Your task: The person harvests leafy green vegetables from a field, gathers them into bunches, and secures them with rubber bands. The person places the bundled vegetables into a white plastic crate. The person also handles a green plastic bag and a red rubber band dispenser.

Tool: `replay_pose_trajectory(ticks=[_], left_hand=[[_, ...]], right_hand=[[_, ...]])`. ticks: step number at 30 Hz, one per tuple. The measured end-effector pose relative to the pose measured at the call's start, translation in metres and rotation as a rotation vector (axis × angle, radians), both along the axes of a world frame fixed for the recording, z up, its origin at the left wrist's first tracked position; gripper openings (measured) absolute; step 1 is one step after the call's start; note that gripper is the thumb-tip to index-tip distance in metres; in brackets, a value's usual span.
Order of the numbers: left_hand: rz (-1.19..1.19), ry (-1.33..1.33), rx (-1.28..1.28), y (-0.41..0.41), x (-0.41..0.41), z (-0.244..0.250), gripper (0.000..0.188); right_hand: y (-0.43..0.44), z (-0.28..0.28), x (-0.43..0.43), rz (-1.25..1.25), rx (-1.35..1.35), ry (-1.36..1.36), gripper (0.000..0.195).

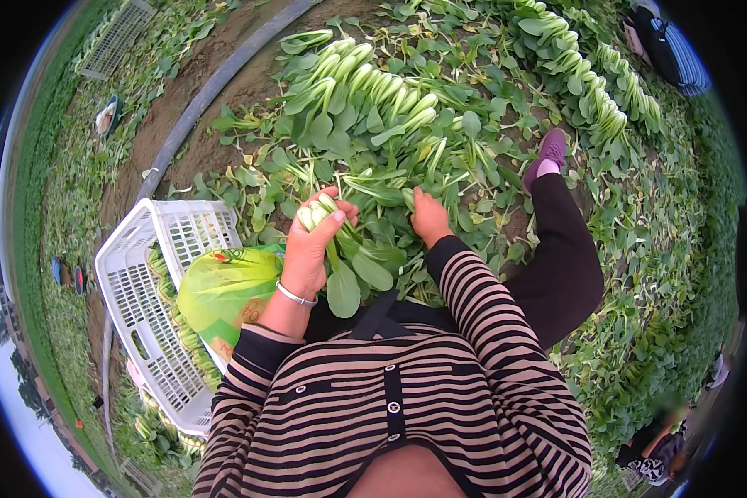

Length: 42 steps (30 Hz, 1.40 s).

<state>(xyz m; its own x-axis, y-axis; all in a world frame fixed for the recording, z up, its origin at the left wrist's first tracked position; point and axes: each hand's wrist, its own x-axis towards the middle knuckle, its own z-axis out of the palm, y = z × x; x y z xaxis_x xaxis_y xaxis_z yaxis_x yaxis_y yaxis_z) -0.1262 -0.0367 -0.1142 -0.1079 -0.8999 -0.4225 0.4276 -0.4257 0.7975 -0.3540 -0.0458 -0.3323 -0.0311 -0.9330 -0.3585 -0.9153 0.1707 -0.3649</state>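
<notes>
My left hand [319,227] is closed around a small bunch of bok choy [343,267], the pale stem ends up by my thumb and the leaves hanging towards my lap. Further right, my right hand [429,215] reaches down to the leaves on the ground, its fingers at the pale base of another bok choy [408,198]; its fingertips are partly hidden. Beyond both hands lies a row of cut bok choy [380,87], pale stem ends side by side over green leaves.
At the left a white plastic crate [155,299] holds bok choy and a green-yellow plastic bag [230,286]. A grey hose [190,115] curves behind it. More bok choy rows [573,62] lie at upper right. Other people [657,445] are at the right edge.
</notes>
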Motion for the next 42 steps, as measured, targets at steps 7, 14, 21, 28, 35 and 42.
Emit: replay_pose_trajectory(ticks=[7, 14, 21, 28, 35, 42], left_hand=[[0.015, 0.015, -0.018, -0.001, -0.005, -0.005, 0.04], [-0.024, -0.04, -0.027, -0.003, -0.02, 0.004, 0.041], [-0.305, -0.06, -0.047, 0.009, -0.027, 0.007, 0.045], [-0.329, -0.063, -0.035, 0.008, -0.026, 0.005, 0.046], [-0.175, -0.004, 0.004, 0.011, -0.026, -0.004, 0.046], [-0.031, 0.083, 0.008, 0.004, -0.028, -0.008, 0.045]], right_hand=[[-0.008, 0.054, -0.085, -0.094, 0.241, -0.108, 0.063], [-0.039, 0.042, -0.081, -0.305, -0.119, -0.425, 0.03], [-0.062, -0.036, 0.013, -0.507, 0.279, -0.495, 0.026], [-0.057, -0.048, 0.034, -0.747, 0.034, -0.684, 0.026], [-0.047, 0.06, -0.019, -0.763, -0.054, -1.158, 0.022], [-0.022, 0.17, -0.015, -0.317, 0.075, -1.364, 0.019]])
